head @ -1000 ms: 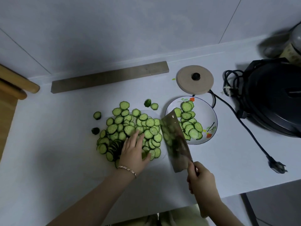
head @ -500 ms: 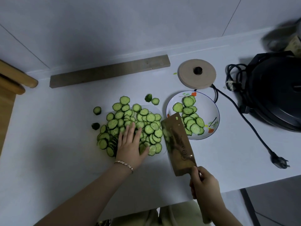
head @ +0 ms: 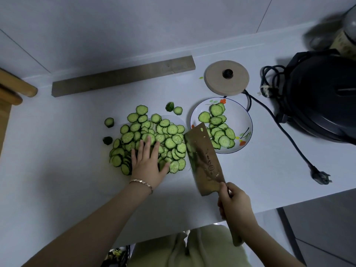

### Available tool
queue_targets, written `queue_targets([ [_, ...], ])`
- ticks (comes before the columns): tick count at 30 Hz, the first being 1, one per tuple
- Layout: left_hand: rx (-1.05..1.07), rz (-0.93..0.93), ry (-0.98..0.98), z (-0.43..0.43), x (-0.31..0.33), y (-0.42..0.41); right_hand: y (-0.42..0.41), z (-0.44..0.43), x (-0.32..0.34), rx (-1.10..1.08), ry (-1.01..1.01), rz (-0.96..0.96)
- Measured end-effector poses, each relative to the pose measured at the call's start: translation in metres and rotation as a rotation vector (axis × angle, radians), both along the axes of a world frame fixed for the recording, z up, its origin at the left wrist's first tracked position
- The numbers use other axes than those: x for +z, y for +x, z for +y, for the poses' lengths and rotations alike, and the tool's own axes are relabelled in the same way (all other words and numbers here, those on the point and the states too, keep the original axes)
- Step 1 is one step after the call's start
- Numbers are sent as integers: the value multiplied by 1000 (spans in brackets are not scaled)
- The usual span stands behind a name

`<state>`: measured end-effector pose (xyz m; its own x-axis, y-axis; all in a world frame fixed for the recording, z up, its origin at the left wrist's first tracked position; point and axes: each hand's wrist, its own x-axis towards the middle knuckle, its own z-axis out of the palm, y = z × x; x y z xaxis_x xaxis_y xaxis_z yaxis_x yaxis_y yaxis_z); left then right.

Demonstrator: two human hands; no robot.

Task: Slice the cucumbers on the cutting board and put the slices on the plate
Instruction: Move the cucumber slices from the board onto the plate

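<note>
L hand on slices, R hand grips cleaver

- One view alone was supplied, taken by a wide-angle camera worn on the head, held close above the near edge of the white counter.
- The lens was pointed forward and steeply down: the wall was caught at 12 o'clock, the wearer's clothing at 6 o'clock.
- Both forearms were taken in from 6 o'clock, up to the left hand and the right hand gripping the cleaver near centre.
</note>
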<state>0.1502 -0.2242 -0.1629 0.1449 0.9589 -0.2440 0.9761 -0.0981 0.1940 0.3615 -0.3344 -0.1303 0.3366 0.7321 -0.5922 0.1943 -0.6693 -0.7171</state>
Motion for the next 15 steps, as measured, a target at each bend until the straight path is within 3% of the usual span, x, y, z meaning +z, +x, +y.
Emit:
queue_targets([
  [15,38,98,-108,-4,0,10,-10,9,-7,-8,30,103],
])
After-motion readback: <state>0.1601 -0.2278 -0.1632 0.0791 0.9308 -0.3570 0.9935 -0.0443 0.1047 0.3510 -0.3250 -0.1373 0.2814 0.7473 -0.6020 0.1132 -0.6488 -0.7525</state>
